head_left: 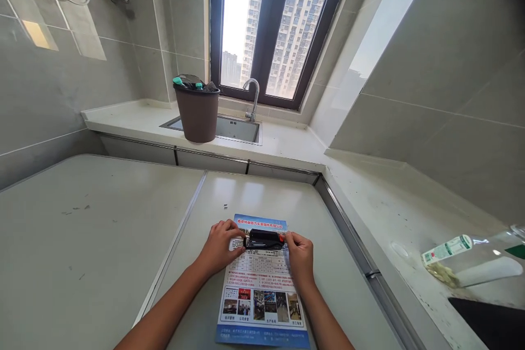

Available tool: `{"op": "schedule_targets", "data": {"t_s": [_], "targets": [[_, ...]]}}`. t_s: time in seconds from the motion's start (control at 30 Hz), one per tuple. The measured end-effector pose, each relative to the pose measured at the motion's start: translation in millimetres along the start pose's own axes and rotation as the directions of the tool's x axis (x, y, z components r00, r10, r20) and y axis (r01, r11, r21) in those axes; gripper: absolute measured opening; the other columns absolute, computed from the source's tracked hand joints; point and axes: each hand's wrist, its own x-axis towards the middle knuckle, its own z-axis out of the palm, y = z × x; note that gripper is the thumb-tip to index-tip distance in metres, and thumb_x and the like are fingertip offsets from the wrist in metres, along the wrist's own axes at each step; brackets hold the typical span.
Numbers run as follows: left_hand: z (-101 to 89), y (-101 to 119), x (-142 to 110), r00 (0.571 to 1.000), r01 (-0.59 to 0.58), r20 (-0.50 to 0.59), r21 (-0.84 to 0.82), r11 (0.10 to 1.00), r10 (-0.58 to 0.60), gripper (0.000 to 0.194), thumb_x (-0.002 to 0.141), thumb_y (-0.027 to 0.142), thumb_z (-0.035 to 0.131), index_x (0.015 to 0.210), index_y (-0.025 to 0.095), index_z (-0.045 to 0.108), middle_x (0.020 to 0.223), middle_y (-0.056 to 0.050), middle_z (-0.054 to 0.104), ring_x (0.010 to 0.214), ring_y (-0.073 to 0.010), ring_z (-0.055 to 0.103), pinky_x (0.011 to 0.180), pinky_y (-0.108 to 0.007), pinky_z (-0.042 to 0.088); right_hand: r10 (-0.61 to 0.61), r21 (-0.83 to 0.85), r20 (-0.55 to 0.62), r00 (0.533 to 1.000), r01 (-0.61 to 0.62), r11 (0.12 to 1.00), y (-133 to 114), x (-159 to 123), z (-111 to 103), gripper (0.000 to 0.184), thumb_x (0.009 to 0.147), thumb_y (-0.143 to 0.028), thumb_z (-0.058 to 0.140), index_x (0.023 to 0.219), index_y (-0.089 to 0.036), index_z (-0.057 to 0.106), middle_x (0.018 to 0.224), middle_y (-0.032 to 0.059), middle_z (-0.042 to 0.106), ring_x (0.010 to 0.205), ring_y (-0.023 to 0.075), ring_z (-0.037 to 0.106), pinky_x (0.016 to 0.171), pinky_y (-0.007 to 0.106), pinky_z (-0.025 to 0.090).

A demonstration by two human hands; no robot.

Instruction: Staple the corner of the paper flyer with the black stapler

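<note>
A small black stapler point(264, 239), glossy along its near side and red at its right end, is held sideways over a printed flyer point(262, 273). My left hand point(221, 246) pinches its left end between thumb and fingers. At the red right end, the fingers of my right hand point(301, 256) are closed on it. Beneath both hands, the blue-bordered flyer with photos lies flat on the white table point(197, 306). Two tiny metal pieces point(225, 206), possibly staples, lie beyond the flyer's far left corner.
Small dark bits point(76, 209) lie on the left table panel. A brown bin point(199, 115) stands at the counter by the sink point(238, 128) and faucet point(253, 98). On the right counter point(369, 197), a clear bottle point(479, 262) lies on its side near a black item point(488, 320).
</note>
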Motion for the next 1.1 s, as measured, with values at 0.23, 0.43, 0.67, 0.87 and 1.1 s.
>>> {"op": "schedule_targets", "data": {"t_s": [0.23,0.43,0.67,0.87,1.1], "targets": [[0.0,1,0,1.000,-0.005,-0.009,0.001,1.000,0.005,0.024,0.080,0.031,0.075,0.103,0.028,0.075,0.115,-0.007,0.064,0.111,-0.0288,0.057,0.101,-0.047,0.040,0.000,-0.011,0.012,1.000,0.000,1.000,-5,-1,-1,0.045,0.089,-0.043,0.057,0.052,-0.018,0.050,0.053,-0.0046,0.038,0.058,0.0120,0.037,0.055,0.024,0.031],[-2.6,4,-1,1.000,0.024,0.002,-0.028,0.999,-0.024,0.029,0.079,0.030,0.075,0.108,0.029,0.075,0.115,-0.006,0.063,0.110,-0.0286,0.057,0.098,-0.047,0.040,0.008,-0.016,0.019,1.000,-0.008,1.000,-2,-1,-1,0.047,0.090,-0.044,0.057,0.052,-0.019,0.048,0.053,-0.0045,0.036,0.057,0.0122,0.036,0.055,0.025,0.029],[-4.5,-1,2,0.998,0.067,0.006,-0.140,0.988,-0.066,0.020,0.077,0.030,0.080,0.097,0.026,0.078,0.112,-0.006,0.067,0.110,-0.0289,0.059,0.100,-0.047,0.039,-0.272,-0.124,0.187,0.944,0.298,0.947,-15,-2,0,0.030,0.090,-0.047,0.069,0.112,-0.026,0.073,0.107,0.0065,0.066,0.103,0.0262,0.056,0.091,0.038,0.047],[-10.6,0,4,0.996,0.072,-0.020,-0.341,0.937,-0.083,0.013,0.076,0.025,0.082,0.088,0.022,0.080,0.100,-0.006,0.070,0.097,-0.0244,0.065,0.093,-0.039,0.045,-0.322,-0.216,0.298,0.899,0.392,0.894,-17,-5,7,0.028,0.076,-0.026,0.083,0.102,-0.027,0.072,0.118,0.0072,0.064,0.109,0.0291,0.054,0.098,0.048,0.046],[-15.6,5,5,0.980,0.113,-0.006,-0.809,0.577,-0.199,0.030,0.080,0.036,0.082,0.104,0.021,0.072,0.112,-0.008,0.070,0.111,-0.0246,0.066,0.102,-0.037,0.047,-0.514,-0.076,0.214,0.831,0.539,0.839,-22,-11,2,0.027,0.085,-0.009,0.062,0.106,-0.026,0.062,0.125,0.0075,0.066,0.118,0.0276,0.058,0.098,0.048,0.050]]}}
